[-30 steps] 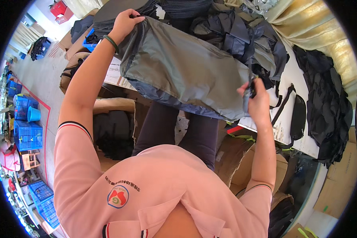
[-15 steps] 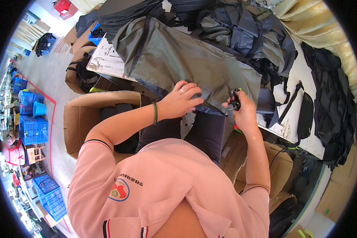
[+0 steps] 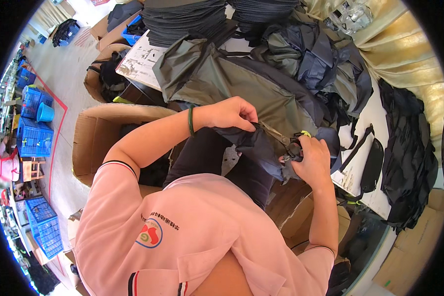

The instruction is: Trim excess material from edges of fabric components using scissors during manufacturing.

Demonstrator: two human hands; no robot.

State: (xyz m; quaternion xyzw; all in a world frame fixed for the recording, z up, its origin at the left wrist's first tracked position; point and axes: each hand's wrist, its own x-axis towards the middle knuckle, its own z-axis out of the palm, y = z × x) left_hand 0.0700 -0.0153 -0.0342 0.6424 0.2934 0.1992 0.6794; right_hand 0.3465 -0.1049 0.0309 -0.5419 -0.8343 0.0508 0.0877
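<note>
A large olive-grey and dark fabric piece (image 3: pixel 261 89) drapes over the table's near edge and down toward my lap. At its near edge, my left hand (image 3: pixel 234 114) is closed, pinching dark cloth between thumb and fingers. My right hand (image 3: pixel 312 160) is wrapped round a small pair of dark-handled scissors (image 3: pixel 284 142). Their blades point toward my left hand and lie against the cloth edge. Some cloth hangs beside and below the right fingers, which partly hide the handles.
Stacks of black sheets (image 3: pixel 185 22) stand at the table's far side, beside a heap of crumpled dark fabric (image 3: pixel 306 54). A black strapped piece (image 3: pixel 372 165) lies at right, near hanging black cloth (image 3: pixel 407 148). An open cardboard box (image 3: pixel 91 143) stands left of my legs.
My left hand, loose over the cloth before, now pinches its near edge. The right hand with the scissors has come lower and nearer, and the cloth is bunched up between the hands.
</note>
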